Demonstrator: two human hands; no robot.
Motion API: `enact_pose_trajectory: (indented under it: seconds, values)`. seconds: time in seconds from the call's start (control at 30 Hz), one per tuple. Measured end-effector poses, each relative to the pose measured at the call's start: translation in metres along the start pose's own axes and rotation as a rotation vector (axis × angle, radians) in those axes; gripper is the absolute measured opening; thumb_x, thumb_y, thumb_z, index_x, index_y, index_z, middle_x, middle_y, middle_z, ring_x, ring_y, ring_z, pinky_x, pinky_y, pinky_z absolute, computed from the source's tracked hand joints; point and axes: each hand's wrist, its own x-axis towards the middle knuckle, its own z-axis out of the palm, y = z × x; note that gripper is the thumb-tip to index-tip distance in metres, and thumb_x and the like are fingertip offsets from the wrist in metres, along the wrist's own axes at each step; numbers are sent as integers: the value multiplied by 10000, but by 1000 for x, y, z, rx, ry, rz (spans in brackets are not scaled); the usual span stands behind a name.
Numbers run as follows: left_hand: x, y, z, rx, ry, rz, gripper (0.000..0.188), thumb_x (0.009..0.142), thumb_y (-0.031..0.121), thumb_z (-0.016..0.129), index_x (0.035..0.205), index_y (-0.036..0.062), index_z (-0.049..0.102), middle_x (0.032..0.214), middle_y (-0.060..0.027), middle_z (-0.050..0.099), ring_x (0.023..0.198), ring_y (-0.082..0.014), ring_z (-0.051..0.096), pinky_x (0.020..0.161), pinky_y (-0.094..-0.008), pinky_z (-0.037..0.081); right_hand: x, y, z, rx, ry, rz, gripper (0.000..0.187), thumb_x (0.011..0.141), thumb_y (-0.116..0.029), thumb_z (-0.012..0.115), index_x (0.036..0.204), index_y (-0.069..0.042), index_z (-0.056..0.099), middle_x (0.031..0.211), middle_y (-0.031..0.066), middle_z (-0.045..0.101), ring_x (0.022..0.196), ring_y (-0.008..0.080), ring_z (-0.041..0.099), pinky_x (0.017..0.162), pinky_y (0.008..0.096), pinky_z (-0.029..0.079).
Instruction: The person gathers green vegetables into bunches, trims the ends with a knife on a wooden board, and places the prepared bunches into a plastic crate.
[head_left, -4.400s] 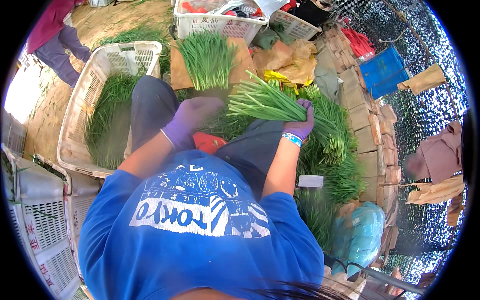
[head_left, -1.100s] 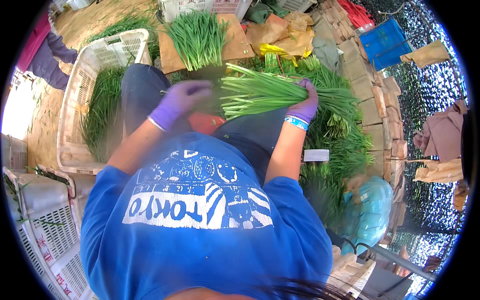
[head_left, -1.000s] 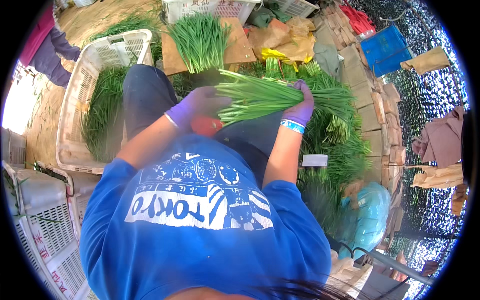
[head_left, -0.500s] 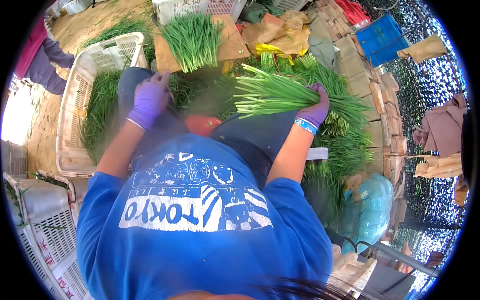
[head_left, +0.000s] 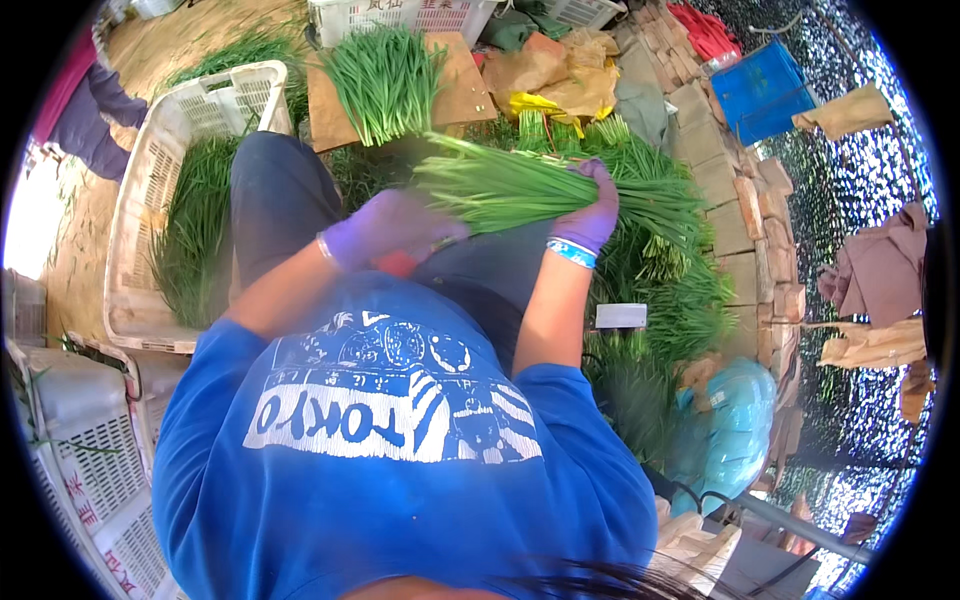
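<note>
My right hand (head_left: 592,210), in a purple glove, grips a bunch of garlic chives (head_left: 505,190) around its middle. The pale cut ends point left over my thighs, and the green leaves trail to the right. My left hand (head_left: 395,228), also purple-gloved, is just below the left end of the bunch. Motion smears its fingers, so I cannot tell whether it touches the stalks. More garlic chives (head_left: 690,300) lie heaped by my right side, some in tied bundles. Ahead, loose chives (head_left: 385,85) rest on a wooden board (head_left: 465,90).
At my left stands a white plastic crate (head_left: 125,250) with chives inside. Another white crate (head_left: 400,15) is beyond the board, beside brown paper (head_left: 560,70). A small white block (head_left: 621,316) sits near the right heap. Bricks (head_left: 740,240) line the right side. A person (head_left: 90,120) is at far left.
My left hand has moved right and down from over my left knee to the cut ends. My right hand has shifted left, bringing the bunch of garlic chives with it.
</note>
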Motion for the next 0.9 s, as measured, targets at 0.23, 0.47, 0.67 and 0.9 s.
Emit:
enact_pose_trajectory:
  seconds: [0.23,0.47,0.67,0.9]
  values:
    - [6,20,-12,1013,380,88,977,516,452,732,1308,113,271,1326,-171,282,1208,-345,293,994,-462,231,3,3,-1,-39,174,-115,54,738,-90,503,693,-63,491,666,46,477,673,184,485,675,311,421]
    - [56,-21,-11,6,506,-27,678,748,104,591,1330,136,244,1152,-91,477,932,-230,541,797,-342,422,-44,67,70,-922,-519,-394,552,697,-11,638,1177,2,365,1096,118,461,1005,187,469,884,317,370]
    - [37,-33,-61,-894,326,-34,671,684,40,617,1289,57,326,1197,-38,478,981,-149,525,830,-298,445,-10,52,63,-657,-602,93,736,725,-54,625,1316,21,192,1280,150,335,1126,192,378,947,327,319]
    - [40,-40,-42,-934,531,-63,649,598,-42,653,1199,31,421,1084,-109,546,963,-215,551,867,-318,420,-82,149,10,-328,-724,826,346,720,-59,640,1041,-26,515,892,48,586,775,150,568,685,290,464]
